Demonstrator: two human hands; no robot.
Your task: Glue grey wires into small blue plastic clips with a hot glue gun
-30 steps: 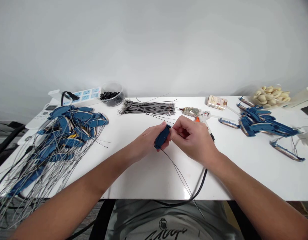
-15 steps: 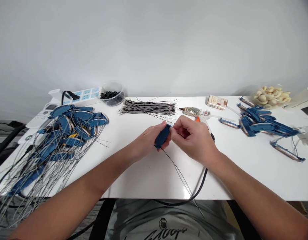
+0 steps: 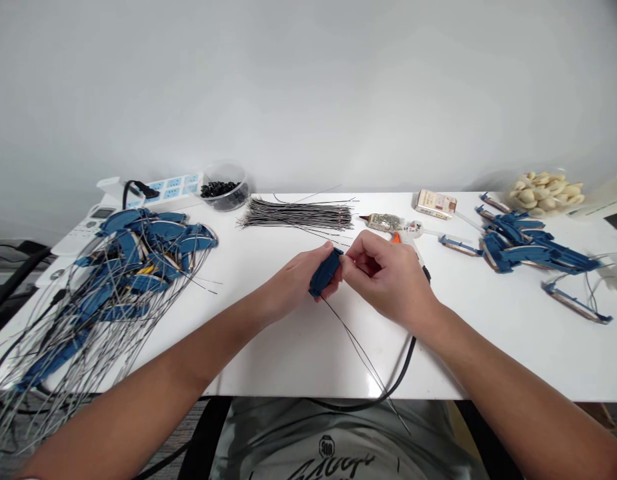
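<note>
My left hand (image 3: 302, 275) is closed around a small blue plastic part (image 3: 325, 272), held tilted above the middle of the table. Two thin dark wires (image 3: 359, 348) trail from the part's lower end toward the table's front edge. At the part's right side, my right hand (image 3: 381, 275) is closed in a pinch. Whatever lies between its fingertips is too small to make out. A bundle of cut black wires (image 3: 298, 215) lies just beyond my hands.
A heap of wired blue parts (image 3: 153, 233) covers the left side; more blue parts (image 3: 528, 250) lie right. Behind are a tub of black pieces (image 3: 223, 190), a power strip (image 3: 173, 189), a glue gun (image 3: 385, 222), a small box (image 3: 435, 204) and a bowl of pistachios (image 3: 543, 193).
</note>
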